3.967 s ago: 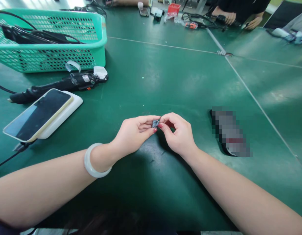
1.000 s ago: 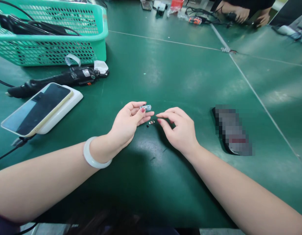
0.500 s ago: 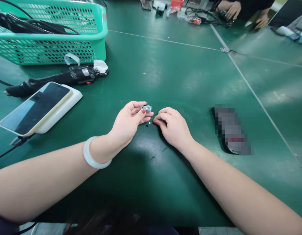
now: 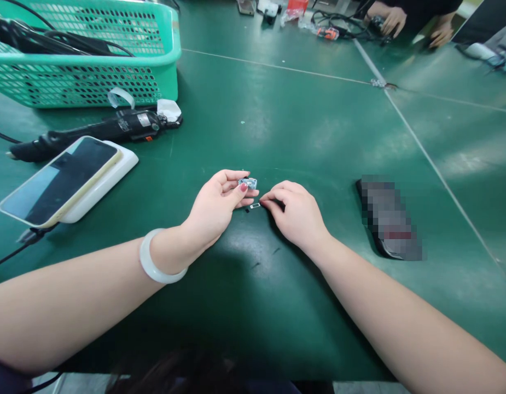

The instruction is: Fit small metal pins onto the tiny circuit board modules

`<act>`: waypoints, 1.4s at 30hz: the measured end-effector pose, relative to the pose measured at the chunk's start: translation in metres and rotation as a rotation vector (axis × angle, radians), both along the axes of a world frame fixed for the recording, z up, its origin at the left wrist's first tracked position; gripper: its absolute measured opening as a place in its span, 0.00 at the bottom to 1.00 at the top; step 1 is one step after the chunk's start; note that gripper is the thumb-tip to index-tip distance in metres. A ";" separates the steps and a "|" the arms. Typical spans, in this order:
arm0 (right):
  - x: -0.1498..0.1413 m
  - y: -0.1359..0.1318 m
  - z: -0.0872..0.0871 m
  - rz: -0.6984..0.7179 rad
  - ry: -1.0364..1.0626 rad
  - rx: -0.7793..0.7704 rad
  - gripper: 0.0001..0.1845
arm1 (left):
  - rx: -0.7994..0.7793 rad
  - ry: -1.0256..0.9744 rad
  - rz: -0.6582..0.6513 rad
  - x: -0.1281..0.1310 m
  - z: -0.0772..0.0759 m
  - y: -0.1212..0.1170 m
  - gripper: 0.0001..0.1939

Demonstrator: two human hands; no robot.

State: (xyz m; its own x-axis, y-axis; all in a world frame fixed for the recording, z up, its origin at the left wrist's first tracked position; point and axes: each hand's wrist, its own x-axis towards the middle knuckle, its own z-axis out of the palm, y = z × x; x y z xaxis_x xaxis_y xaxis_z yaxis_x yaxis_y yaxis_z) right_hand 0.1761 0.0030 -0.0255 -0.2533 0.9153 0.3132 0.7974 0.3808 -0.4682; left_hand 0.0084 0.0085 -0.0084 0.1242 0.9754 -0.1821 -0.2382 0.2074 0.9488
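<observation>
The left hand (image 4: 209,210) pinches the block (image 4: 251,184) between thumb and fingers, nearly closed, probably to keep its face in view. The right hand (image 4: 300,213) has 2 fingertips together at the frame (image 4: 255,206); I cannot tell if they grip it. Frame and chip (image 4: 246,210) lie on the table (image 4: 256,328), likely for easy reach. Room between the hands is narrow; it widens forward, and rightward towards the case (image 4: 394,224). The phone (image 4: 64,175) bounds the left.
</observation>
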 end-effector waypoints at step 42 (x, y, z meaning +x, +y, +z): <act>-0.004 -0.007 0.002 -0.019 0.165 -0.052 0.05 | -0.072 -0.077 0.098 0.000 0.005 0.001 0.05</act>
State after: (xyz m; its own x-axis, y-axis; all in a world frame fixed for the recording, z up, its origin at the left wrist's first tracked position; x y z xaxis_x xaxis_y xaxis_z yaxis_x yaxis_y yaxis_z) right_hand 0.1721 -0.0036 -0.0231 -0.1844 0.9354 0.3016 0.7149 0.3382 -0.6120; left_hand 0.0080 0.0096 -0.0037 0.0454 0.9683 -0.2456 -0.3319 0.2465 0.9105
